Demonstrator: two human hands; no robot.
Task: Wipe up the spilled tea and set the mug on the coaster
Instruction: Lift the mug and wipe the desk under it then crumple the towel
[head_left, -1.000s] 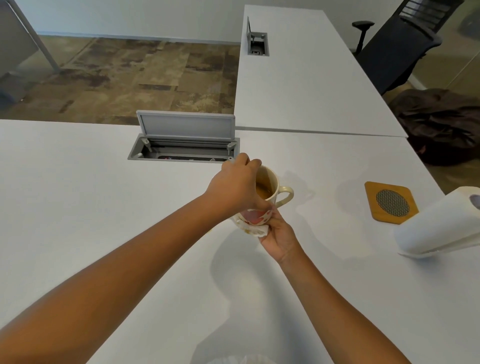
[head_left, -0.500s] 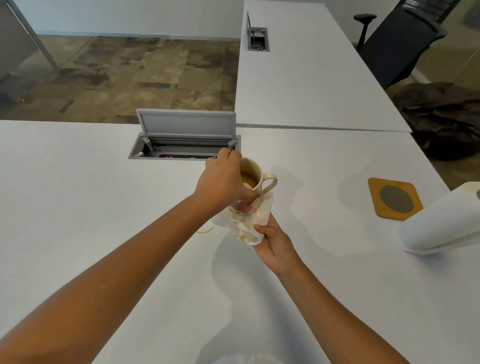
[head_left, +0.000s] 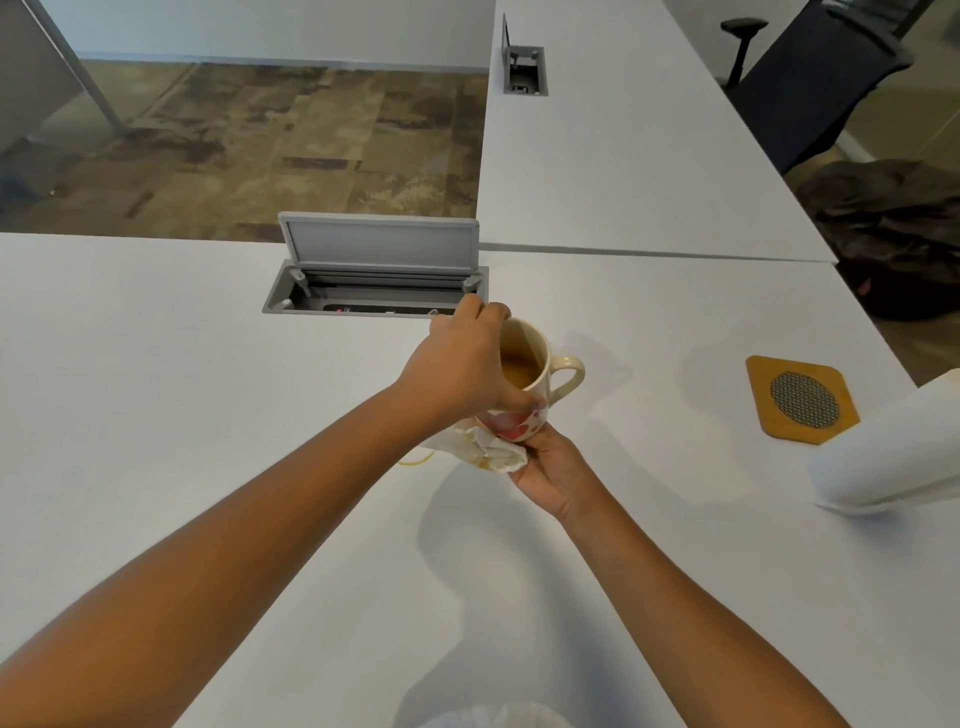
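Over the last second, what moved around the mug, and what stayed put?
The right hand drew the stained paper towel down off the mug, then pressed it back under the base. The left hand kept gripping the rim, mug lifted. Coaster, paper towel roll and a tea trace on the table stayed.

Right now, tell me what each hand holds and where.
The left hand grips the mug by its rim and side. The right hand holds a stained paper towel under the mug's base.
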